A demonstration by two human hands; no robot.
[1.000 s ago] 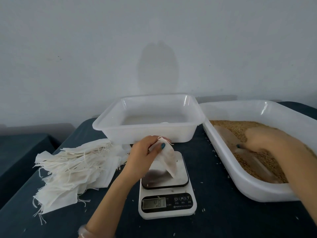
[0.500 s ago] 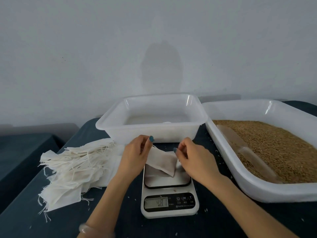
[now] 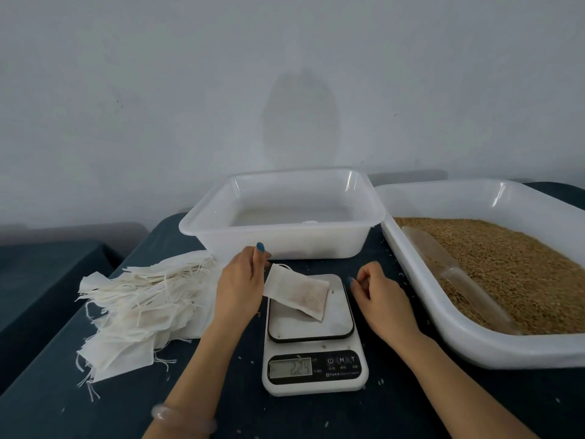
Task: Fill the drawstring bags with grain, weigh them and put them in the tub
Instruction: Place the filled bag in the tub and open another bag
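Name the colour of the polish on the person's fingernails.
Teal blue, clearest on a nail of the left hand, in the head view.

Mid-frame, a drawstring bag lies slantwise on the platform of the scale, its mouth end overhanging to the left, where the left hand pinches it. The right hand hovers just right of the scale (fingers loosely curled, holding nothing). The display is blurred, perhaps 224. Above the scale stands the tub; at right, grain.
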